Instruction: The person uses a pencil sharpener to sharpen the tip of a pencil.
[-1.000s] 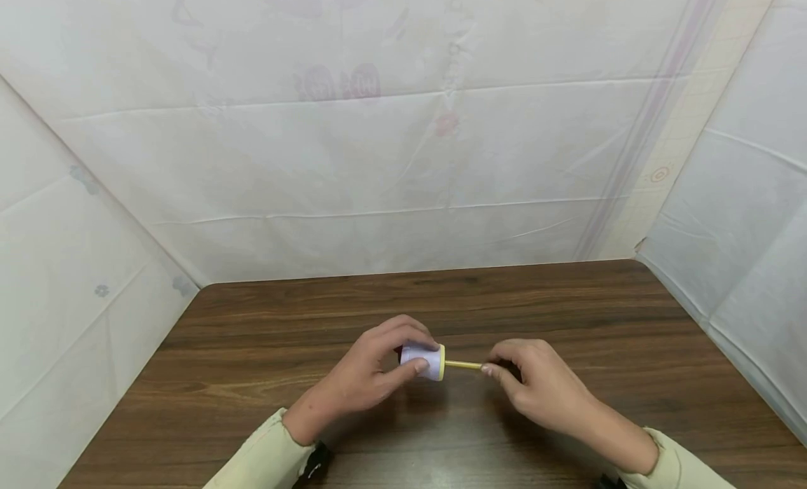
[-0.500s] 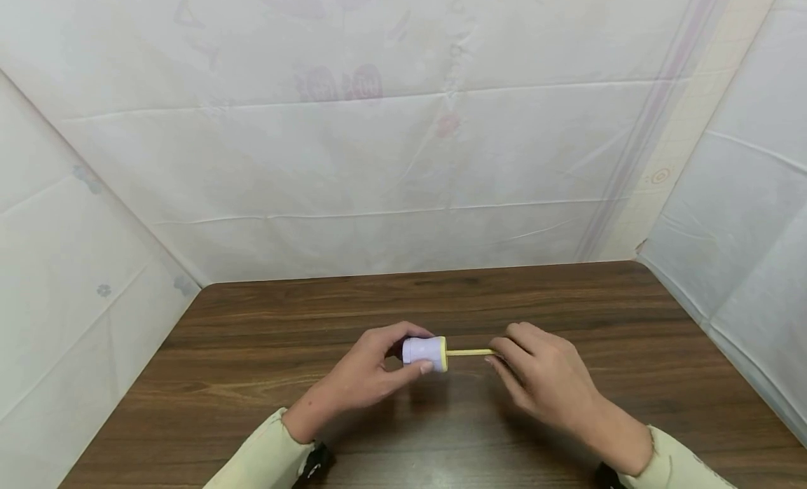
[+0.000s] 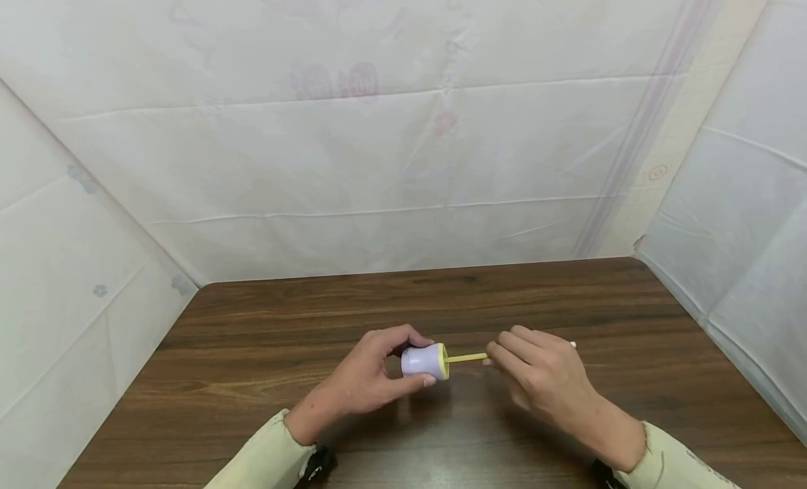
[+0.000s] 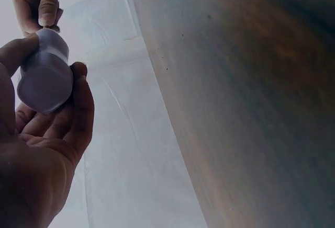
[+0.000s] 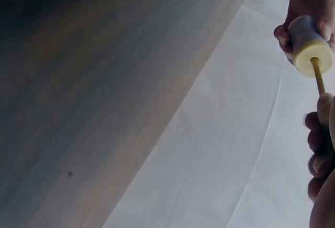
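Note:
A small lilac pencil sharpener [image 3: 424,361] with a yellow end lies on its side in the air above the table. My left hand [image 3: 362,377] grips it between thumb and fingers; the left wrist view shows the sharpener's rounded lilac base [image 4: 44,84]. A thin yellow pencil [image 3: 466,358] runs into the hole in the yellow end [image 5: 312,56]. My right hand [image 3: 542,370] holds the pencil with curled fingers, covering its middle. The pencil's white tip [image 3: 573,345] pokes out behind that hand. The end inside the sharpener is hidden.
Below both hands is a dark wood-grain table [image 3: 284,314]. Pale printed sheeting [image 3: 378,160] stands along its back and sides. Both forearms wear light sleeves [image 3: 265,454], with black straps [image 3: 320,461] near the wrists.
My right hand has turned about the pencil, back of the hand now more upward, and the pencil's white tip has come into view. The sharpener has tilted slightly in my left hand.

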`<state>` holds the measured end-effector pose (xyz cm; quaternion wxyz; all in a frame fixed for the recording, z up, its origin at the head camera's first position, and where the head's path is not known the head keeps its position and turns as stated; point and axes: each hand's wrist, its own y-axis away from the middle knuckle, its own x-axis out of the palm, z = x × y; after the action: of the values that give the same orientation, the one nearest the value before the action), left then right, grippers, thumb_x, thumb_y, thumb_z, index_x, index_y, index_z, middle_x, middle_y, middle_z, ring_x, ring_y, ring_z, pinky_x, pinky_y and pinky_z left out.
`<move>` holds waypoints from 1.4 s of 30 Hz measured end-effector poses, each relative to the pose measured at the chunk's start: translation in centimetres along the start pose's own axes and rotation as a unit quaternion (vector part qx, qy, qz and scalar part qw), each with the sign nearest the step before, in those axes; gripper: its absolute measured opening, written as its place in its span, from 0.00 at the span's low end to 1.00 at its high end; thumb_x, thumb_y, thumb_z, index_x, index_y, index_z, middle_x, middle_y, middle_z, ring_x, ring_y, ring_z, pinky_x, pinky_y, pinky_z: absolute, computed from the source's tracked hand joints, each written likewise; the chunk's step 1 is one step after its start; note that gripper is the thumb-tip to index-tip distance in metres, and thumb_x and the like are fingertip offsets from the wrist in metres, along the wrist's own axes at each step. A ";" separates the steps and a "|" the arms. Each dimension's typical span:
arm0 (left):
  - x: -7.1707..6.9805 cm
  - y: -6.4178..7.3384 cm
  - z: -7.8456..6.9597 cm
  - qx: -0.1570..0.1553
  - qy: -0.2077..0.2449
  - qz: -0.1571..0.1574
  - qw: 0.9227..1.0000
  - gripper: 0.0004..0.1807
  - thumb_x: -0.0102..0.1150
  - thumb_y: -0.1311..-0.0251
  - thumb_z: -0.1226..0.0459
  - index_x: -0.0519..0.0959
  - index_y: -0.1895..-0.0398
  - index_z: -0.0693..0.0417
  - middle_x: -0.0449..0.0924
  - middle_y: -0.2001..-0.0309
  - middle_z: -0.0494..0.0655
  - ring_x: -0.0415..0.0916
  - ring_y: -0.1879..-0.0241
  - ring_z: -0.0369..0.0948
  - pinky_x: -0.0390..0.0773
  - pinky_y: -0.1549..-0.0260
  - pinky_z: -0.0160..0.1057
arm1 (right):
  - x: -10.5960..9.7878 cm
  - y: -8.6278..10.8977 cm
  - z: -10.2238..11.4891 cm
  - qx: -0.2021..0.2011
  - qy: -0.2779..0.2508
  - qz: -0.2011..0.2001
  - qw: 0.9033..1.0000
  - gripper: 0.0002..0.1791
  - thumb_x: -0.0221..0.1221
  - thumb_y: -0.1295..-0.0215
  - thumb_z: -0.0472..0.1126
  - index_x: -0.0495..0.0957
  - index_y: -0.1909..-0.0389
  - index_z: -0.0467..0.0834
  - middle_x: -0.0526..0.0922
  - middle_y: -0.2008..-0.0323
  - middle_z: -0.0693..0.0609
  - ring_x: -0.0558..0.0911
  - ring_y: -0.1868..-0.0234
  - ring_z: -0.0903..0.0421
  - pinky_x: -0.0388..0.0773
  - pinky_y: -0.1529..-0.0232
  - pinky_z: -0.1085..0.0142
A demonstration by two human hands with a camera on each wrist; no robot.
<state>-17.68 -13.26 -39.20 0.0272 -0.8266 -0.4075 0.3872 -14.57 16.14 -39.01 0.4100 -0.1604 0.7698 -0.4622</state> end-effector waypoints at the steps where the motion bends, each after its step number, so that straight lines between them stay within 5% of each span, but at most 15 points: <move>1: 0.0 0.0 0.0 0.005 -0.006 -0.001 1.000 0.15 0.75 0.34 0.56 0.81 0.48 0.45 0.86 0.52 0.37 0.83 0.59 0.33 0.85 0.57 0.40 | 0.1 0.2 0.1 0.015 -0.006 0.012 1.000 0.19 0.51 0.17 0.39 0.84 0.69 0.39 0.79 0.74 0.53 0.72 0.77 0.58 0.72 0.79 0.69; 7: 0.0 0.1 0.0 0.050 -0.062 -0.009 0.997 0.18 0.78 0.37 0.57 0.81 0.49 0.47 0.85 0.51 0.37 0.82 0.56 0.32 0.84 0.55 0.37 | -0.1 1.0 1.0 0.132 -0.053 0.107 0.984 0.15 0.59 0.21 0.43 0.83 0.71 0.48 0.76 0.76 0.62 0.65 0.79 0.70 0.63 0.82 0.78; 11: 0.1 0.1 0.0 0.072 -0.086 -0.012 0.994 0.19 0.79 0.39 0.58 0.81 0.49 0.47 0.85 0.50 0.36 0.82 0.53 0.32 0.83 0.53 0.36 | -0.8 0.8 1.4 0.220 -0.105 0.184 0.952 0.10 0.71 0.33 0.39 0.82 0.72 0.53 0.74 0.77 0.68 0.62 0.79 0.74 0.61 0.82 0.77; 13: 0.2 0.1 0.0 0.072 -0.094 -0.007 0.993 0.19 0.79 0.39 0.58 0.81 0.49 0.47 0.85 0.49 0.35 0.82 0.52 0.32 0.83 0.52 0.36 | -1.2 0.6 1.4 0.270 -0.151 0.230 0.923 0.12 0.71 0.32 0.39 0.81 0.74 0.54 0.71 0.79 0.69 0.61 0.80 0.73 0.61 0.82 0.74; 17: 0.3 0.2 -0.1 0.061 -0.106 0.010 0.992 0.19 0.78 0.38 0.57 0.81 0.47 0.45 0.85 0.47 0.34 0.81 0.50 0.31 0.83 0.50 0.35 | -1.8 0.2 1.0 0.361 -0.263 0.307 0.840 0.16 0.65 0.24 0.41 0.80 0.77 0.52 0.64 0.84 0.67 0.60 0.82 0.71 0.60 0.82 0.72; 23: 0.4 0.2 -0.2 0.069 -0.121 0.017 0.990 0.20 0.79 0.39 0.58 0.82 0.47 0.46 0.85 0.47 0.35 0.81 0.49 0.32 0.82 0.49 0.35 | -1.6 0.4 0.2 0.435 -0.396 0.350 0.729 0.19 0.59 0.20 0.41 0.83 0.76 0.42 0.68 0.85 0.62 0.62 0.83 0.67 0.60 0.81 0.70; 25: 0.4 0.2 -0.1 0.075 -0.128 0.014 0.989 0.20 0.80 0.40 0.59 0.82 0.48 0.46 0.84 0.47 0.35 0.81 0.48 0.32 0.82 0.49 0.35 | -1.4 0.5 0.1 0.446 -0.431 0.351 0.701 0.21 0.57 0.19 0.41 0.82 0.75 0.38 0.67 0.85 0.60 0.62 0.84 0.66 0.59 0.82 0.70; 27: 0.5 0.2 -0.1 0.078 -0.133 0.010 0.988 0.20 0.81 0.41 0.59 0.82 0.48 0.45 0.84 0.47 0.35 0.81 0.48 0.32 0.82 0.49 0.35 | -1.4 0.6 0.0 0.449 -0.441 0.354 0.692 0.21 0.56 0.18 0.42 0.83 0.74 0.37 0.67 0.85 0.60 0.61 0.84 0.66 0.59 0.82 0.70; 29: 0.5 0.1 -0.2 0.076 -0.132 0.008 0.988 0.20 0.81 0.41 0.59 0.82 0.48 0.45 0.84 0.47 0.35 0.80 0.48 0.32 0.82 0.49 0.35 | -1.5 0.7 0.0 0.433 -0.416 0.355 0.717 0.19 0.59 0.20 0.45 0.83 0.74 0.42 0.68 0.85 0.61 0.62 0.84 0.67 0.60 0.82 0.70; 33: 0.6 0.0 -0.1 0.066 -0.119 0.007 0.991 0.20 0.80 0.40 0.58 0.80 0.48 0.45 0.83 0.48 0.34 0.80 0.49 0.32 0.82 0.50 0.36 | -1.7 0.6 0.1 0.395 -0.333 0.337 0.787 0.08 0.68 0.28 0.45 0.83 0.68 0.50 0.75 0.80 0.65 0.70 0.80 0.68 0.69 0.79 0.69; 36: 0.6 -0.1 -0.1 0.061 -0.105 0.000 0.993 0.20 0.79 0.38 0.58 0.79 0.49 0.46 0.83 0.49 0.34 0.80 0.51 0.31 0.82 0.51 0.36 | -1.6 0.7 0.3 0.341 -0.265 0.274 0.859 0.09 0.74 0.35 0.38 0.83 0.64 0.53 0.78 0.72 0.67 0.74 0.74 0.69 0.76 0.73 0.69; 39: 0.7 -0.2 -0.1 0.052 -0.088 -0.004 0.995 0.19 0.77 0.37 0.56 0.78 0.50 0.46 0.84 0.50 0.36 0.80 0.54 0.31 0.83 0.54 0.34 | -1.2 0.7 0.3 0.231 -0.165 0.182 0.941 0.05 0.70 0.29 0.40 0.84 0.64 0.50 0.78 0.68 0.64 0.74 0.71 0.67 0.76 0.71 0.70; 40: 0.7 -0.3 -0.1 0.049 -0.082 -0.004 0.995 0.18 0.77 0.36 0.55 0.78 0.50 0.46 0.84 0.50 0.37 0.81 0.55 0.31 0.83 0.55 0.34 | -1.0 0.6 0.3 0.186 -0.125 0.145 0.964 0.05 0.67 0.26 0.41 0.84 0.65 0.49 0.78 0.67 0.62 0.74 0.71 0.66 0.75 0.71 0.69; 42: 0.7 -0.3 -0.2 0.039 -0.062 0.000 0.997 0.17 0.74 0.34 0.54 0.77 0.51 0.46 0.85 0.49 0.39 0.81 0.56 0.31 0.84 0.57 0.34 | -0.8 0.0 0.2 0.103 -0.051 0.074 0.991 0.13 0.61 0.20 0.45 0.85 0.65 0.44 0.80 0.68 0.57 0.74 0.72 0.61 0.73 0.71 0.67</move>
<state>-17.50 -12.56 -39.41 0.0342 -0.7992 -0.3930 0.4535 -13.93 16.59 -38.67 0.4960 -0.0838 0.7061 -0.4985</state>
